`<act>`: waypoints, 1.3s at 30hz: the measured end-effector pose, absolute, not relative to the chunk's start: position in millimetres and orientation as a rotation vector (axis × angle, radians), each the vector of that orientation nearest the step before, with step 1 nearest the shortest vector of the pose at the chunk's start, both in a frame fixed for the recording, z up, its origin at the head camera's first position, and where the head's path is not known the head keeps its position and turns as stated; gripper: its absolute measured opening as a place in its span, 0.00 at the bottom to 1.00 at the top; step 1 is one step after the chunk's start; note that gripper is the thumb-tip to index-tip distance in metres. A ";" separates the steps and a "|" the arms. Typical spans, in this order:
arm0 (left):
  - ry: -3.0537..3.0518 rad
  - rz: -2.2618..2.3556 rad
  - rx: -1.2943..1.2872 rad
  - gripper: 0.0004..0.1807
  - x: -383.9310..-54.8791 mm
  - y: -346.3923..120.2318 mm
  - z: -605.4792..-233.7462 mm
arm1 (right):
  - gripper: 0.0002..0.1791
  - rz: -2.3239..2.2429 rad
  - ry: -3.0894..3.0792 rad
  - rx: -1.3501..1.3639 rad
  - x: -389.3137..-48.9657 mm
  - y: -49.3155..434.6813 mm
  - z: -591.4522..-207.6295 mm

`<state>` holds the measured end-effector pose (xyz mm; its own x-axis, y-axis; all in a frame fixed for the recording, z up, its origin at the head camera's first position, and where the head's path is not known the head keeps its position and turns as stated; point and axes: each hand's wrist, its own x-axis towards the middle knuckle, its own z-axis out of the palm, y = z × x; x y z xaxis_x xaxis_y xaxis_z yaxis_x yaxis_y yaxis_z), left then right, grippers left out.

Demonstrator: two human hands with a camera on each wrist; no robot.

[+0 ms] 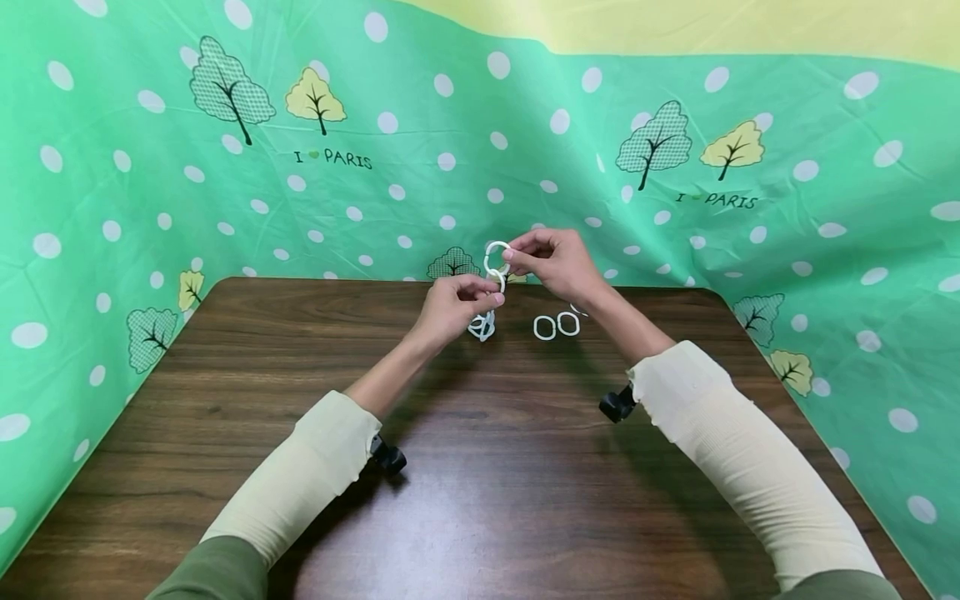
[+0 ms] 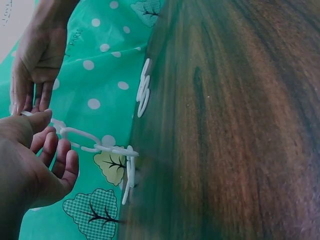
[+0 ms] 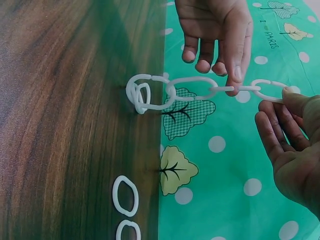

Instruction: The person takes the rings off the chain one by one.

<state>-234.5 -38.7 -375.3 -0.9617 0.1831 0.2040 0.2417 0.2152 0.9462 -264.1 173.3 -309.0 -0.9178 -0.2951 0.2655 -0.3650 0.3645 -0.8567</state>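
A chain of white plastic links (image 3: pixel 192 79) hangs between my hands and down to the table. My right hand (image 1: pixel 558 262) pinches the top link (image 1: pixel 487 260) between thumb and fingers. Just below and to its left, my left hand (image 1: pixel 450 307) pinches the link joined under it. Further links trail from the left fingers, and the lowest ones bunch together (image 3: pixel 131 95) at the tabletop. The right wrist view shows the top link (image 3: pixel 270 81) threaded through the one in the left fingertips.
Loose white links (image 1: pixel 536 327) lie on the table right of the chain, one partly hidden behind the right wrist. The dark wooden table (image 1: pixel 525 500) ends at a green dotted cloth (image 1: pixel 420 150) hung behind and at both sides. Black wrist cameras (image 1: pixel 617 405) sit under both forearms.
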 end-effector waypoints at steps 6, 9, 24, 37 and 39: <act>-2.457 -1.803 -0.454 0.11 -233.7 -33.7 -378.4 | 0.15 1.624 -2.538 0.622 -264.4 174.2 -310.8; -2.456 -1.786 -0.454 0.10 -233.6 -33.0 -379.1 | 0.14 1.609 -2.536 0.633 -264.7 174.2 -311.9; -2.377 -1.841 -0.399 0.10 -234.5 -38.7 -375.4 | 0.12 1.493 -2.563 0.642 -264.0 174.8 -313.7; -2.343 -1.942 -0.367 0.12 -234.9 -39.6 -373.2 | 0.10 1.415 -2.594 0.673 -259.3 172.9 -314.1; -2.341 -1.951 -0.361 0.11 -235.0 -39.6 -372.3 | 0.10 1.413 -2.597 0.680 -259.0 172.3 -314.5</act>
<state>-235.0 -39.6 -372.3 -0.9697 0.1328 0.2049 0.2254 0.1647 0.9602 -259.0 172.3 -314.5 -0.8939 -0.3326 0.3006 -0.4331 0.4673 -0.7708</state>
